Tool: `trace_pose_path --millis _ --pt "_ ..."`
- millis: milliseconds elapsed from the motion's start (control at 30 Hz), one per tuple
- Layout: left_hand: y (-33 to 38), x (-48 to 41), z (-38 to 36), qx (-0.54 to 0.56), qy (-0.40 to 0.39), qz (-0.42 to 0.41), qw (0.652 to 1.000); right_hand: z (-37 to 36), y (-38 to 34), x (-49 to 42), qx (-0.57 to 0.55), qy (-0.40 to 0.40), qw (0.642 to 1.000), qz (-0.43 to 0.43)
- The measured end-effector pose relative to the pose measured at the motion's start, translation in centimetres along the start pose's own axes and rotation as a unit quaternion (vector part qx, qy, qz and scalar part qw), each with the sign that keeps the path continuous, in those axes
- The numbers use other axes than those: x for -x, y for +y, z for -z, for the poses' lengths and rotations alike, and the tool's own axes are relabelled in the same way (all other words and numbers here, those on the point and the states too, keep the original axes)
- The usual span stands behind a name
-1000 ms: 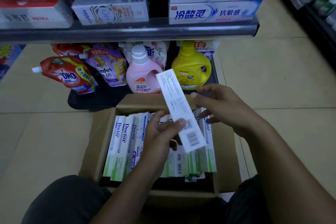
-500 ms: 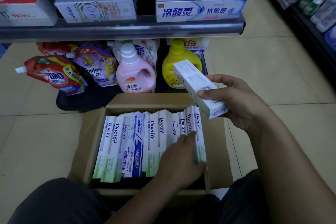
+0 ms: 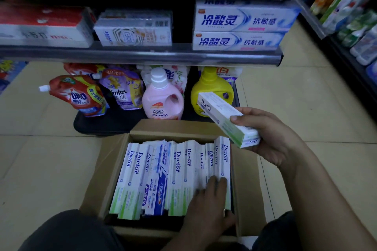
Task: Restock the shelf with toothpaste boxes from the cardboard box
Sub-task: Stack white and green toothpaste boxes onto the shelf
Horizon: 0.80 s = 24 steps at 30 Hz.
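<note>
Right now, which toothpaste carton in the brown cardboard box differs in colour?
The blue carton left of centre; the rest are white-and-green Doctor cartons.

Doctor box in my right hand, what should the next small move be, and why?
Probably lift it up and forward toward the toothpaste shelf. The right hand grips the Doctor box clear above the cardboard box, so it looks free to travel. The left hand only rests its fingers on the packed row, with no second box lifted out.

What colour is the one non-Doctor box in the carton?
The odd box is blue and white with red lettering; head view.
</note>
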State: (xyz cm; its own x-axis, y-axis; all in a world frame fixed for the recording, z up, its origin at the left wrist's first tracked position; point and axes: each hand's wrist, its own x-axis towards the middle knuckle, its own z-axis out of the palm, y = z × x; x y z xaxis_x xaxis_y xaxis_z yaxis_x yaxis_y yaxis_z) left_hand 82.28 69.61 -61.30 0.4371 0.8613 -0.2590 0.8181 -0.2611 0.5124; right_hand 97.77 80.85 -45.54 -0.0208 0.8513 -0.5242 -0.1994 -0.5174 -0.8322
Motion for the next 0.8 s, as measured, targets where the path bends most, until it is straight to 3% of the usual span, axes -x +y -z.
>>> trace_pose_path --millis 67,167,300,367,467,633,700,800 --pt "0.1 1.3 0.6 0.114 0.056 0.062 0.990 -0.1 -0.1 0.0 -0.011 -0.009 1.000 -0.008" --pt "-0.9 2.3 3.9 0.246 0.170 0.125 0.946 -0.5 -0.2 0.0 -0.035 -0.025 0.999 -0.012" --pt "-4.9 1.9 10.0 0.229 0.346 0.099 0.905 -1.7 0.0 0.3 -0.106 -0.053 0.993 -0.017" --pt "-6.8 1.6 12.7 0.264 0.382 0.062 0.884 -2.6 -0.1 0.6 -0.146 -0.072 0.986 -0.032" --pt "-9.3 1.5 16.6 0.370 0.430 0.008 0.823 -4.4 -0.5 1.0 -0.176 -0.129 0.975 -0.044" --pt "-11.5 0.6 23.5 0.428 0.526 0.023 0.735 -7.7 -2.3 1.8 -0.205 -0.215 0.952 -0.076" --pt "-11.7 0.5 26.1 0.417 0.541 0.018 0.730 -9.0 -3.3 1.9 -0.207 -0.250 0.942 -0.089" --pt "-12.3 1.2 29.8 0.386 0.470 -0.004 0.794 -10.7 -4.9 1.9 -0.190 -0.298 0.931 -0.093"
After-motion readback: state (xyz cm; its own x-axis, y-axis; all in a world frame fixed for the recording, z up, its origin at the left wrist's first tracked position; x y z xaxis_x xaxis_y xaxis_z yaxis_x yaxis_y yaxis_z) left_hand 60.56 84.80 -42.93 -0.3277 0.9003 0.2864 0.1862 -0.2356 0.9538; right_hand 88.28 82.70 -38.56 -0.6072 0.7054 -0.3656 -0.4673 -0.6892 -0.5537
